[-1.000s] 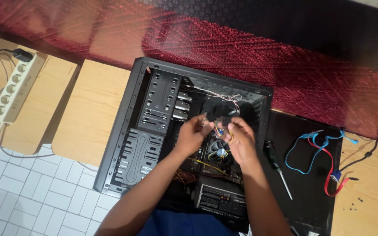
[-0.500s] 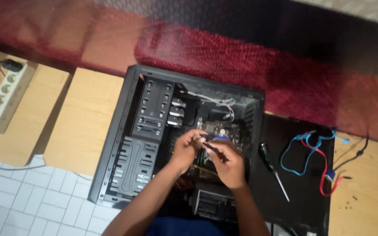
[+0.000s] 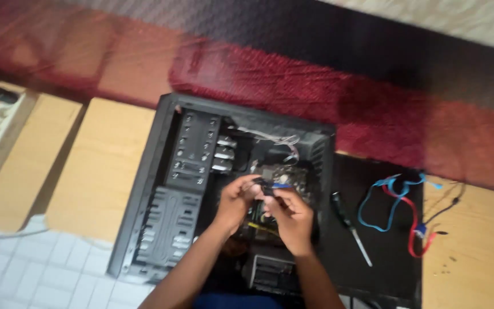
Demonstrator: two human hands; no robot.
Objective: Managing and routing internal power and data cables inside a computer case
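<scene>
Both hands have drawn closer together over the open computer case since a second ago. Over the case's middle, the left hand pinches a small dark connector between fingertips, and the right hand closes on its other end. Judging by this, a plug is being fitted; next calls for careful alignment. A screwdriver and coloured cables lie by the case's right edge.
</scene>
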